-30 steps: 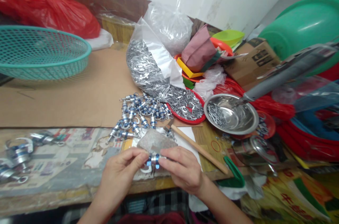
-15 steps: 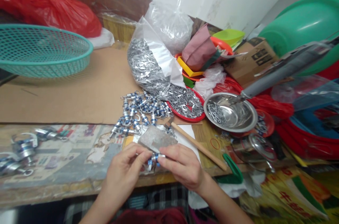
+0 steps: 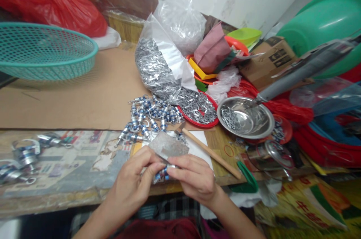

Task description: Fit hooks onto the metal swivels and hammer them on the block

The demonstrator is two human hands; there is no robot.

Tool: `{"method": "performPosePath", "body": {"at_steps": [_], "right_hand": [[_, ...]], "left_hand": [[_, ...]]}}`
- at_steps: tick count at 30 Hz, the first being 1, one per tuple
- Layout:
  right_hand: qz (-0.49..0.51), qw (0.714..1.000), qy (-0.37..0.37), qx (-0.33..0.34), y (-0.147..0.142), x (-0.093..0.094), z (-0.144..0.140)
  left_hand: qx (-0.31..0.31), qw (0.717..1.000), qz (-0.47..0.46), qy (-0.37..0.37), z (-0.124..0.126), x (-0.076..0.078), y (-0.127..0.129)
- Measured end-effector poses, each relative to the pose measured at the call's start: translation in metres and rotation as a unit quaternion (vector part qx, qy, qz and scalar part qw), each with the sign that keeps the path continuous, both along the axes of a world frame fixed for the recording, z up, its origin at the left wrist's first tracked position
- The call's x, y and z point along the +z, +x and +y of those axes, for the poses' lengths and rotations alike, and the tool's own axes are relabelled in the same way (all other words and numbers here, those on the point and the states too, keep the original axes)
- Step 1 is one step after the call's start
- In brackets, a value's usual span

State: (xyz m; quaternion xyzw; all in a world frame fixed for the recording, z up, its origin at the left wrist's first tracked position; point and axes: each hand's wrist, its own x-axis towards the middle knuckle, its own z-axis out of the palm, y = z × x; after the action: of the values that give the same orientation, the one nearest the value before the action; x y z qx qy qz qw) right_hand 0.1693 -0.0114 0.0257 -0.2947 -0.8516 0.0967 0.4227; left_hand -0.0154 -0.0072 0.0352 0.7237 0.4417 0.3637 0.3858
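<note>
Both my hands meet at the near edge of the table over a small blue and silver metal part (image 3: 161, 174). My left hand (image 3: 134, 180) pinches it from the left and my right hand (image 3: 193, 178) from the right, fingertips touching it. Just beyond my fingers lies a flat grey stone-like slab (image 3: 168, 145). Farther back a loose pile of the same blue and silver parts (image 3: 149, 114) rests on the brown cardboard (image 3: 73, 96). A small hammer with a wooden handle (image 3: 210, 152) lies to the right of the slab.
A clear bag of small silver pieces (image 3: 158, 69) spills into a red dish (image 3: 213, 122). A steel bowl with pins (image 3: 245, 116) sits right of it. A teal mesh basket (image 3: 42, 52) stands far left. More finished parts (image 3: 22, 156) lie at the left edge. Green tub (image 3: 321, 28) at right.
My hands have turned the small part; it now sits lower and more hidden between my fingertips. The view has shifted slightly.
</note>
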Motion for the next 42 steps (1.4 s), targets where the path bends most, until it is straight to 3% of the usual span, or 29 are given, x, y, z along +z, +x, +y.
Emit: {"method": "performPosePath", "body": {"at_steps": [3, 8, 13, 17, 22, 24, 27, 30, 32, 34, 36, 42], "right_hand": [[0.021, 0.999, -0.041, -0.011, -0.001, 0.0, -0.003], [0.088, 0.981, -0.175, -0.015, -0.008, 0.01, -0.009], [0.153, 0.949, -0.26, -0.093, -0.019, 0.022, -0.014], [0.155, 0.942, -0.284, -0.085, -0.022, 0.03, -0.018], [0.209, 0.923, -0.306, -0.1, -0.021, 0.028, -0.021], [0.263, 0.883, -0.375, -0.102, -0.021, 0.022, -0.022], [0.387, 0.763, -0.512, -0.078, -0.024, 0.012, -0.023], [0.472, 0.655, -0.587, -0.059, -0.028, 0.006, -0.025], [0.5, 0.615, -0.607, -0.064, -0.03, 0.003, -0.026], [0.513, 0.596, -0.613, -0.078, -0.03, 0.002, -0.027], [0.503, 0.606, -0.609, -0.089, -0.029, 0.001, -0.028], [0.43, 0.73, -0.519, -0.116, -0.023, 0.005, -0.031]], "left_hand": [[0.011, 0.999, -0.01, -0.033, 0.002, -0.001, 0.0], [0.023, 0.997, -0.032, -0.07, 0.006, 0.0, 0.003], [0.033, 0.991, -0.092, -0.09, 0.001, 0.008, 0.004], [0.039, 0.984, -0.125, -0.124, -0.004, 0.009, 0.002], [-0.008, 0.968, -0.171, -0.184, -0.005, 0.013, -0.004], [-0.024, 0.951, -0.211, -0.225, -0.006, 0.014, -0.005], [-0.017, 0.92, -0.265, -0.289, -0.013, 0.008, -0.002], [0.041, 0.903, -0.287, -0.318, -0.021, -0.005, 0.007], [0.103, 0.896, -0.299, -0.312, -0.025, -0.012, 0.014], [0.151, 0.892, -0.299, -0.305, -0.027, -0.015, 0.02], [0.168, 0.895, -0.285, -0.299, -0.028, -0.015, 0.023], [0.128, 0.911, -0.277, -0.277, -0.029, -0.012, 0.02]]}}
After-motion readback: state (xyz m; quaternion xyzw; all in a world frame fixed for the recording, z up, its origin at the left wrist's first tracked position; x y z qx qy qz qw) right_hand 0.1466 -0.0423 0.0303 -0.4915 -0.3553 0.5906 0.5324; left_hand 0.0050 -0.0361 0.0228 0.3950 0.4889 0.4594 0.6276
